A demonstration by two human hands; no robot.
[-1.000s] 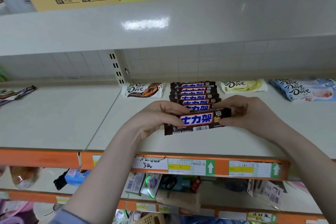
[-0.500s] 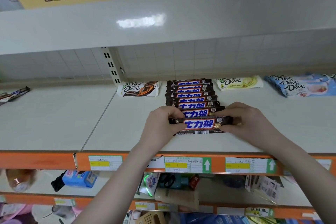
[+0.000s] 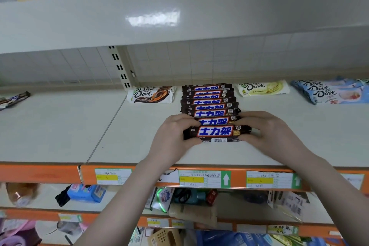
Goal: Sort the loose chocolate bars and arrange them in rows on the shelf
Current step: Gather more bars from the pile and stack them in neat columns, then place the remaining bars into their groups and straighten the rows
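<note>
Bar (image 3: 217, 133) is pinched at its ends between left hand (image 3: 173, 138) and right hand (image 3: 268, 132), at the row's (image 3: 208, 102) front on the shelf (image 3: 139, 146).

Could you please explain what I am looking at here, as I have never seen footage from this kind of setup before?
There is no machine here: a person wears a wide-angle camera on the head, so this single picture looks forward and down at their own two bare hands, in front of a shop shelf.

The left hand and the right hand each pinch one end of a dark brown chocolate bar and hold it at the front of a row of matching bars that overlap one another and run back toward the wall.

Also on the shelf are a brown and white Dove bar left of the row, a pale yellow Dove bar to its right, and blue Dove bars at the far right. A lone bar lies at the far left.
</note>
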